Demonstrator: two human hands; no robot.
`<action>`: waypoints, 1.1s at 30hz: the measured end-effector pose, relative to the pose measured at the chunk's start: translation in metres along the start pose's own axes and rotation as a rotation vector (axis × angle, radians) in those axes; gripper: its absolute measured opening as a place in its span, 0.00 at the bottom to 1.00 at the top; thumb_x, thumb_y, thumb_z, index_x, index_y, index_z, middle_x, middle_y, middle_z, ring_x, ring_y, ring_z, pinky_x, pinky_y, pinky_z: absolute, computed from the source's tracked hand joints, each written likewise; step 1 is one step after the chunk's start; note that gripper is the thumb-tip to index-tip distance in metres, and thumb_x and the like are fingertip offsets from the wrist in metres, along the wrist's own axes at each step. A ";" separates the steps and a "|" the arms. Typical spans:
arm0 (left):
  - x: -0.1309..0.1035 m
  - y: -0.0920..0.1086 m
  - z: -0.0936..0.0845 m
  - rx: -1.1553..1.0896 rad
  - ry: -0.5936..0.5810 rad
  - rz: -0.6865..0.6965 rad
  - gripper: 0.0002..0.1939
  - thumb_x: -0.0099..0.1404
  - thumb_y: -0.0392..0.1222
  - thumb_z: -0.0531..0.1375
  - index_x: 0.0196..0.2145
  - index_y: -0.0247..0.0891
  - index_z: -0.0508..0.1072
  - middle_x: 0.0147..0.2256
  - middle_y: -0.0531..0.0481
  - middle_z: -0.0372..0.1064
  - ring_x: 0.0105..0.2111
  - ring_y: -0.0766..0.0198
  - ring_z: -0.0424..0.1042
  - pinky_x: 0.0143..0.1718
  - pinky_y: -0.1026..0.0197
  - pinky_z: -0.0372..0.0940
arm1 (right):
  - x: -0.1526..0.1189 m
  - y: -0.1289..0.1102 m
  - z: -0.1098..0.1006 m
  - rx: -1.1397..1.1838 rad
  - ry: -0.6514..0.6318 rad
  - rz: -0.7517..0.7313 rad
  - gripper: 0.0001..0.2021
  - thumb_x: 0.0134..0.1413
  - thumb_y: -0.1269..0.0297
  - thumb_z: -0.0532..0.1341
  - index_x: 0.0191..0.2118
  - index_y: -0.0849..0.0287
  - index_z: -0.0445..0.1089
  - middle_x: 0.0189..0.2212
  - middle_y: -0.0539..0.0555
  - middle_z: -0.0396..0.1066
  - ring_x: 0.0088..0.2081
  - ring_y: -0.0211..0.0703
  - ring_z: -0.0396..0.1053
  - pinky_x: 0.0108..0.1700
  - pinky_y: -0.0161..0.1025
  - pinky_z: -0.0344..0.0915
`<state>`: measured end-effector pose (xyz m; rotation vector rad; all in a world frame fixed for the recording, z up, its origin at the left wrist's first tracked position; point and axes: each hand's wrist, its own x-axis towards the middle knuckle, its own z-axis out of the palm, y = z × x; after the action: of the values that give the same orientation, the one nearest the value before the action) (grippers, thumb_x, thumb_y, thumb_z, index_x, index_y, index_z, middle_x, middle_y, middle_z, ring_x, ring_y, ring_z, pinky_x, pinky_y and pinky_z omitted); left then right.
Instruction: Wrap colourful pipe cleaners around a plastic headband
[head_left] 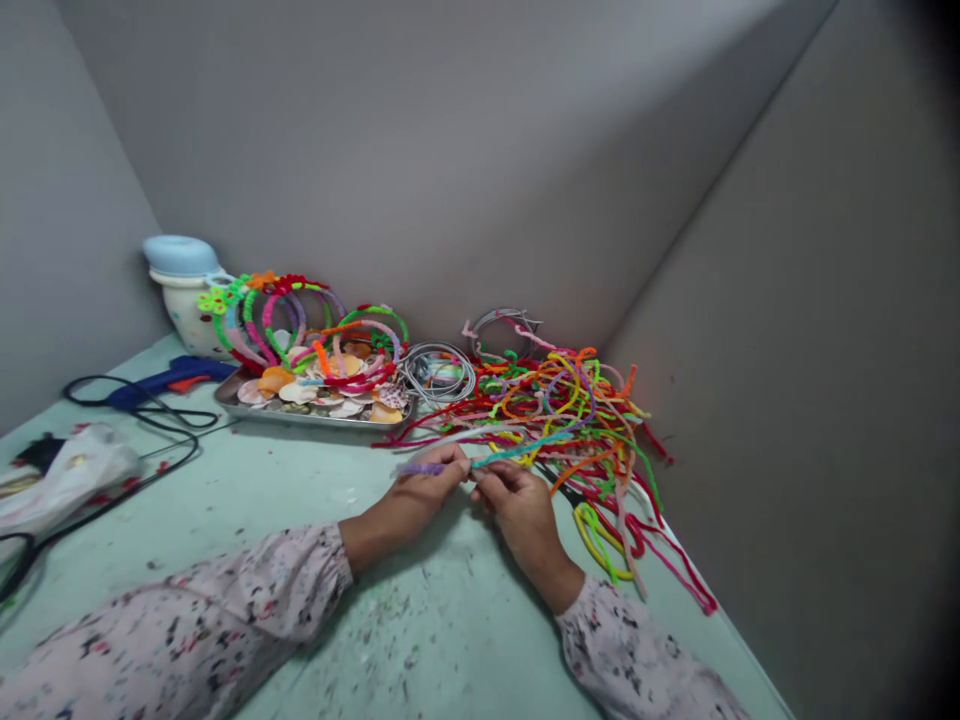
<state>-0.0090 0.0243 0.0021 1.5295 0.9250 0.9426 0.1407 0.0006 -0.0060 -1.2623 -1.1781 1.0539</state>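
Near the middle of the table, my left hand (pixel 427 485) pinches a thin rod wrapped in purple fuzz (pixel 421 469), its wrapped end pointing left. Close beside it, my right hand (pixel 523 510) has thumb and fingers closed on a turquoise pipe cleaner (pixel 521 451), whose loose end runs to the right. Both pieces meet between my fingertips, where the join is mostly hidden. A whitish strand (pixel 469 433) curves just behind my hands. Past my right hand spreads a tangled heap of colourful pipe cleaners (pixel 540 390).
Seashells and fuzzy wrapped hoops (pixel 285 320) fill a metal tray (pixel 315 419). Coiled grey wire (pixel 442 375) lies beside it. Yellow-handled scissors (pixel 600 545) sit among the pipe cleaners. Leftward are a blue glue gun (pixel 161 382), its black cord (pixel 187 455), a plastic bag (pixel 82 470) and a lidded jar (pixel 184 300).
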 end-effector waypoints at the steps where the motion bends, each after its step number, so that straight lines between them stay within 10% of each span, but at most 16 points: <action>1: -0.001 0.001 0.000 0.020 0.003 0.015 0.13 0.65 0.48 0.53 0.27 0.38 0.67 0.24 0.54 0.61 0.26 0.66 0.58 0.28 0.65 0.53 | 0.000 -0.001 0.000 0.008 -0.007 0.015 0.09 0.46 0.60 0.64 0.25 0.60 0.72 0.17 0.48 0.69 0.19 0.35 0.60 0.21 0.32 0.56; 33: -0.002 -0.002 0.007 0.122 0.043 -0.005 0.13 0.66 0.47 0.51 0.28 0.38 0.68 0.29 0.51 0.67 0.32 0.62 0.64 0.35 0.62 0.58 | 0.007 0.013 0.001 0.181 -0.080 0.138 0.12 0.46 0.57 0.64 0.30 0.63 0.71 0.17 0.46 0.66 0.17 0.30 0.58 0.19 0.29 0.54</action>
<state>-0.0039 0.0204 -0.0009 1.6141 1.0330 0.9324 0.1411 0.0084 -0.0186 -1.1812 -1.0407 1.2934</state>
